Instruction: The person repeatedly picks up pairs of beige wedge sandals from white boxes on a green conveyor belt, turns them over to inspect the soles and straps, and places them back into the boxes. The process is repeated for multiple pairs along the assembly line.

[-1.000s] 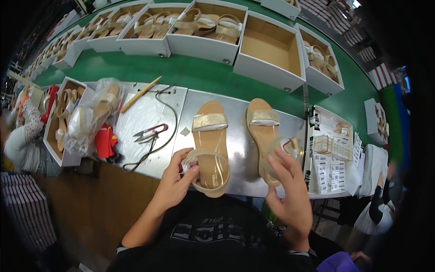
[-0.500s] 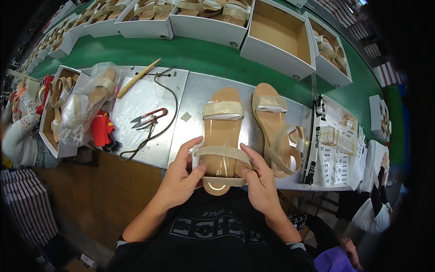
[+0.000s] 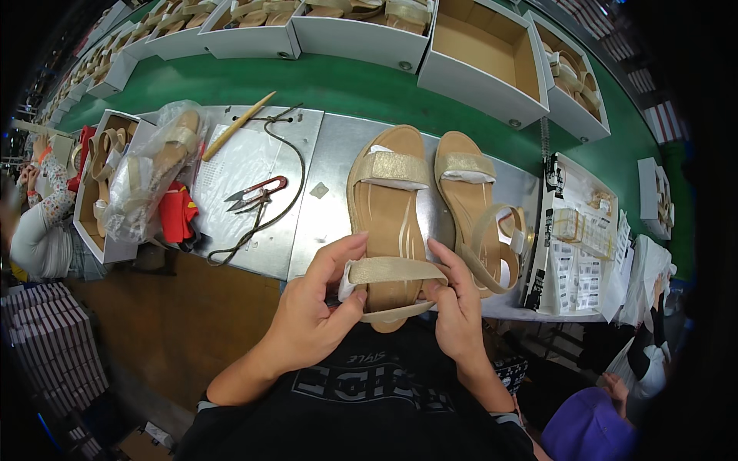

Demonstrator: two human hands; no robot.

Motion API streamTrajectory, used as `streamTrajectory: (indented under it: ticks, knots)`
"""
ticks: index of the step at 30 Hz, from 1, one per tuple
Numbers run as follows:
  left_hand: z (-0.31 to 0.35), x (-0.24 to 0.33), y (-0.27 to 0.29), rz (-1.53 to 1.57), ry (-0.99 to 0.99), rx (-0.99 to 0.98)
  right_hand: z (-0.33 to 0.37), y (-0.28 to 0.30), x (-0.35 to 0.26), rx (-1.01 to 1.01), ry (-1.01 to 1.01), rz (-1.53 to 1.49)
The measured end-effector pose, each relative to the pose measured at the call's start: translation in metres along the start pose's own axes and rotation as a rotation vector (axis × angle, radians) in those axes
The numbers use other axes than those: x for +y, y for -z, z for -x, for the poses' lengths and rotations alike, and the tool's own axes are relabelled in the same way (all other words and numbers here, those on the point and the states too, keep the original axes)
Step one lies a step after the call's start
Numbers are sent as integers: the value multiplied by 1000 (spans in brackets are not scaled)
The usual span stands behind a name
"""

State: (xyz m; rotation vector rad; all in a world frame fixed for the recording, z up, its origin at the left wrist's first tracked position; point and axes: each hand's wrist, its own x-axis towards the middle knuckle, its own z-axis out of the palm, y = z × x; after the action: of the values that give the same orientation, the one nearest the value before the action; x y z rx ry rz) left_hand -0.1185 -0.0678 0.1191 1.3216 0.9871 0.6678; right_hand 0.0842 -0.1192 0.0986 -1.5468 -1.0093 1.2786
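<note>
A tan sandal [image 3: 392, 223] with gold straps lies toe away from me at the metal table's front edge, its heel end near my shirt. My left hand [image 3: 315, 307] grips the left side of its ankle strap, where white wrapping shows. On the other side, my right hand [image 3: 457, 303] pinches the strap between thumb and fingers. White paper is tucked under the toe strap. The matching sandal [image 3: 469, 200] stands just to the right, untouched, its ankle strap looped up.
Red-handled thread snips [image 3: 265, 192] on a dark cord and a wooden stick [image 3: 238, 127] lie left. Beyond them sits a bagged sandal [image 3: 157, 169] by an open box [image 3: 96, 223]. A white tray [image 3: 607, 192] with labels is right. Boxed sandals line the green conveyor [image 3: 346, 88], beside one empty box [image 3: 484, 46].
The held sandal has tilted slightly, with its toe end nearer the far side. My hands have shifted a little right, and the ankle strap sits at a slant.
</note>
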Motion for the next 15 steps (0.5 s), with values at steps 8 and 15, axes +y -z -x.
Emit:
streamTrajectory:
  ticks: [8,15]
  knots:
    - [6,16,-5,-173,-54,-5,-3,-1,-3,-7,-49,-48]
    - [11,16,-9,-207,-109,0,3,-2,0,1,-57,-58]
